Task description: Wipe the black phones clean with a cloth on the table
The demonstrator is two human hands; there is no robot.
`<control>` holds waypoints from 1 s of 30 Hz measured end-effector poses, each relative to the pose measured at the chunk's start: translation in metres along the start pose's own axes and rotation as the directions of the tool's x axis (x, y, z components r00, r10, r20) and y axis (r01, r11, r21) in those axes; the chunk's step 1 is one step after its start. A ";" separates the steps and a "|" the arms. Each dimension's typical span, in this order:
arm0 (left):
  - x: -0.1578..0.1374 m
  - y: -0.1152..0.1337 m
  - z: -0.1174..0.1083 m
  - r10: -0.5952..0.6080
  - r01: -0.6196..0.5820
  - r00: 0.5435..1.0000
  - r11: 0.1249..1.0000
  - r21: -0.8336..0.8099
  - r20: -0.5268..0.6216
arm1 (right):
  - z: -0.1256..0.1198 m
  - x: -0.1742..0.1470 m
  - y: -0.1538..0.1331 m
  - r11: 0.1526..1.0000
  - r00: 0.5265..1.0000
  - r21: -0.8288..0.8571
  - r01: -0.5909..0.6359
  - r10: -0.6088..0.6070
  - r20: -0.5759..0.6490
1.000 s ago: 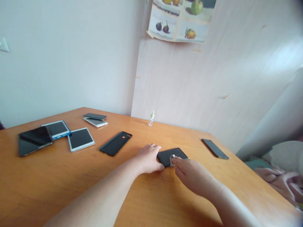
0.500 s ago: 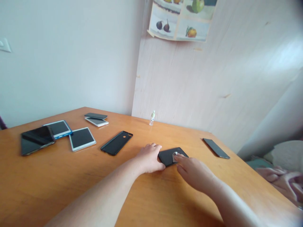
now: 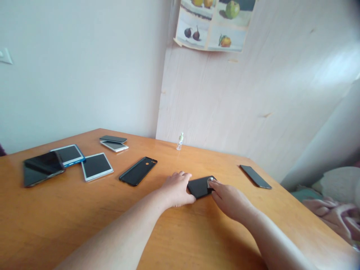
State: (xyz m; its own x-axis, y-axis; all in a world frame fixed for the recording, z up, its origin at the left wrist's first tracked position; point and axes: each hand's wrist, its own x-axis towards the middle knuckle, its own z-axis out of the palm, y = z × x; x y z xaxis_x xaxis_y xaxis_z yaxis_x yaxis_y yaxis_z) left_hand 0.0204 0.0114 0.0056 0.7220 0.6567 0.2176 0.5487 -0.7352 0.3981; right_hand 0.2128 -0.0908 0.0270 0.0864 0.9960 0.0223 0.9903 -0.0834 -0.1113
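Note:
A black phone lies flat on the wooden table in front of me. My left hand grips its left end, with the thumb at the near corner and the fingers at the far one. A small white wipe is pressed against the phone's surface near its right end, under the fingertips of my right hand. That hand covers the phone's near right corner and part of the wipe. To the left lies an empty black phone case, its hollow side up.
Left on the table are a dark tablet, a blue-edged tablet, a white tablet and a grey phone overlapping a white phone. A small clear bottle stands at the back. Another dark phone lies right.
My right hand has slid the wipe slightly to the right and away from me across the phone. The left hand keeps its grip. The whole view has shifted slightly.

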 end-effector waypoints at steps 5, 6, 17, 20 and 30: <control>0.000 0.001 -0.002 -0.011 0.011 1.000 1.000 -0.016 0.014 | 0.004 -0.011 -0.026 0.929 0.943 0.170 0.329 -0.332 -0.015; 0.000 0.001 -0.002 -0.014 0.014 1.000 1.000 -0.015 0.020 | 0.006 -0.009 -0.021 0.938 0.952 0.166 0.304 -0.306 -0.012; -0.003 0.001 -0.006 -0.044 0.045 0.998 0.999 -0.014 0.049 | 0.000 0.022 0.057 0.986 0.994 0.139 -0.087 0.095 -0.046; -0.004 -0.001 -0.007 -0.068 0.067 0.997 0.998 0.015 0.039 | 0.002 0.026 0.058 0.977 0.987 0.181 -0.113 0.132 -0.097; -0.006 -0.005 -0.002 -0.085 0.084 0.996 0.995 0.050 0.011 | 0.017 0.038 0.059 0.958 0.968 0.240 -0.156 0.197 -0.158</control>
State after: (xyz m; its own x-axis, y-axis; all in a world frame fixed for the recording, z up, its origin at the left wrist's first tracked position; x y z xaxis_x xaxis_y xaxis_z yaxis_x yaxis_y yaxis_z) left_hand 0.0125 0.0110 0.0040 0.6773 0.7150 0.1735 0.6281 -0.6847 0.3698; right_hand 0.2728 -0.0572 0.0049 0.2959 0.9422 0.1570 0.9093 -0.2276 -0.3483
